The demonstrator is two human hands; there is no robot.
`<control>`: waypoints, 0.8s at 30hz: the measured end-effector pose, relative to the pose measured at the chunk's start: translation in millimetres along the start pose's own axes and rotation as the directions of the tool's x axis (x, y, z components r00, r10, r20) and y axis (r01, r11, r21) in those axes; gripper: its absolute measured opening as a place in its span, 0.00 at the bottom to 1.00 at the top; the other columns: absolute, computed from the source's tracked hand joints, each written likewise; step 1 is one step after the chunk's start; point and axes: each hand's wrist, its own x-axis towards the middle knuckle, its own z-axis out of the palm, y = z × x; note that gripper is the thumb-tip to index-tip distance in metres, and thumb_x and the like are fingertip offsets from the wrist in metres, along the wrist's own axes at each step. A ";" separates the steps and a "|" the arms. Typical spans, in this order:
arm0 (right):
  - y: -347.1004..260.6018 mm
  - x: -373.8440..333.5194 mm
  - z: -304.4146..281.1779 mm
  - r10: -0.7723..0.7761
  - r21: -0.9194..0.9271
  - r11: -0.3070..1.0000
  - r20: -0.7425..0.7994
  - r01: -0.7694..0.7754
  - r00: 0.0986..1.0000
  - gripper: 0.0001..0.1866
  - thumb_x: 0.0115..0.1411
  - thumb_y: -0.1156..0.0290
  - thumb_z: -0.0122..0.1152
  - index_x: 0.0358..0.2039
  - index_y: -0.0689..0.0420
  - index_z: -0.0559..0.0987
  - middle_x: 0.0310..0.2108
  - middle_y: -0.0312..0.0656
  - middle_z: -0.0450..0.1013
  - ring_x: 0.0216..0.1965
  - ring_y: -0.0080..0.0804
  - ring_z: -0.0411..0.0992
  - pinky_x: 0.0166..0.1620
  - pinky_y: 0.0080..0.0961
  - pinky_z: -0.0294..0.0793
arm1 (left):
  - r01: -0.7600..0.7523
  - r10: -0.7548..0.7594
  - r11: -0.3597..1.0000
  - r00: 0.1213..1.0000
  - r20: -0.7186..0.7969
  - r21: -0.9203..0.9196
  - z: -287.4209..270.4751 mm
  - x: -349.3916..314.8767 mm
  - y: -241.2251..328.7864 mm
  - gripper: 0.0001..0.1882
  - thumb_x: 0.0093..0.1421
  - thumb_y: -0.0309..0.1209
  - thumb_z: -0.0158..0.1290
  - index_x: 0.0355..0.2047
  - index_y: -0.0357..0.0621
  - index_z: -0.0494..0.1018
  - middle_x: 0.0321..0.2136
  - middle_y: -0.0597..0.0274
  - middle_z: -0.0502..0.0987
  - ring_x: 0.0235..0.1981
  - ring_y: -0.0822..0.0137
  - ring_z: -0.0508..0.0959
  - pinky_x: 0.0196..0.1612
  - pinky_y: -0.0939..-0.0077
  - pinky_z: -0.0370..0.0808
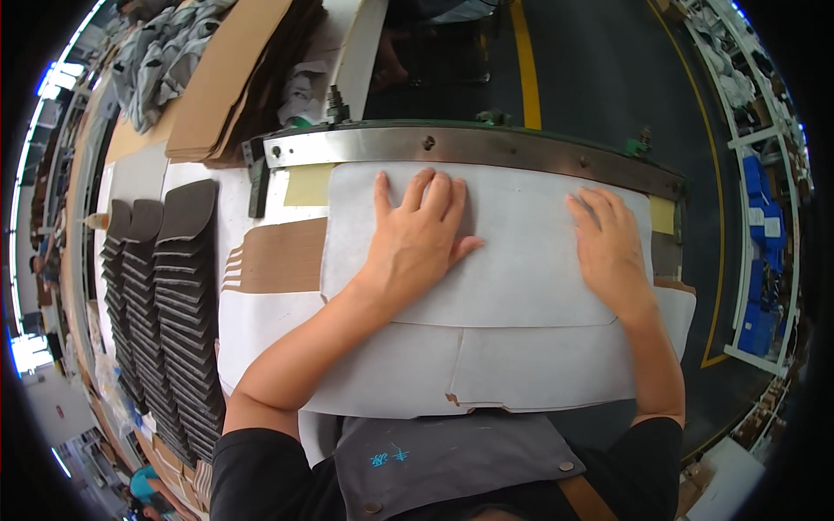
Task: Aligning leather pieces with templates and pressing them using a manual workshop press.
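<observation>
A pale grey-white sheet (521,260) lies in front of me, its far edge up against a long metal bar (365,146). Pressed flat on the sheet's left half is my left hand (420,221), fingers pointing at the bar and thumb out to the right. Toward the right edge of the same sheet rests my right hand (611,247), fingers a little bent and nothing held. Under the sheet, white-faced cardboard (373,369) covers the near part of the work surface. Yellow pieces (308,185) show beside the sheet below the bar.
Left of the sheet stand rows of overlapping dark grey pieces (187,260). Brown cardboard sheets (228,78) are stacked at the far left, near a heap of grey fabric (165,56). Blue bins (764,234) sit on a rack at the right, beyond a yellow floor line (719,260).
</observation>
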 end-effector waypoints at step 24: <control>-1.6 -1.6 -0.2 0.005 0.030 1.000 -0.024 -0.004 1.000 0.22 0.52 0.78 0.58 0.50 0.57 0.76 0.43 0.40 0.67 0.49 0.40 0.65 0.52 0.37 0.65 | -0.051 0.051 0.999 0.999 0.011 -0.010 -10.7 1.5 -5.7 0.34 0.54 0.47 0.59 0.55 0.36 0.67 0.46 0.49 0.67 0.48 0.50 0.67 0.53 0.59 0.66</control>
